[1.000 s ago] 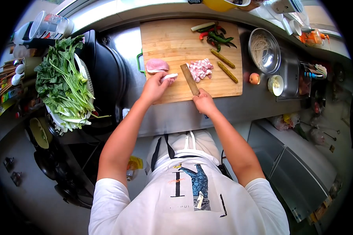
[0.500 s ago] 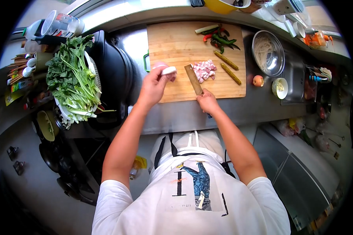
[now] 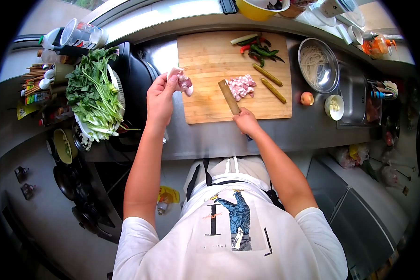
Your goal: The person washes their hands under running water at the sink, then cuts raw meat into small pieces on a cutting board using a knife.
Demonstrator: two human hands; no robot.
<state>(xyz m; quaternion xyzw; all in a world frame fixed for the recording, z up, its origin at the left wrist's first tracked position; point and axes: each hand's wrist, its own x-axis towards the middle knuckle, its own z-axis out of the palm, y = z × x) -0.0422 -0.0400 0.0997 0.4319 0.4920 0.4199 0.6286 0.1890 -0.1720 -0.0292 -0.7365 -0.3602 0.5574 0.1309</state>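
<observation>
Shifted leftward since the earlier frame, a piece of pink-and-white meat [image 3: 185, 83] is now held at the left edge of the cutting board [image 3: 205, 60], pinched between the thumb and curled fingers of the left hand [image 3: 160, 100]. By the right hand [image 3: 246, 122], a broad-bladed knife [image 3: 228, 97] is gripped with closed fingers, its blade slanted over the near half of the board. Just beside the blade, to its right, diced meat [image 3: 241, 87] is heaped. Farther right, two long olive-brown vegetables [image 3: 273, 91] are laid at a slant, and past the board's right edge a small white bowl [image 3: 339, 108] and a reddish round item [image 3: 307, 98] are seen. Pale strands are held in a metal bowl [image 3: 329, 77] behind these. On the board's far part, red and green peppers [image 3: 261, 51] are grouped near a pale stalk [image 3: 243, 39]. Beyond the board, a yellow bowl [image 3: 254, 11] is partly seen.
</observation>
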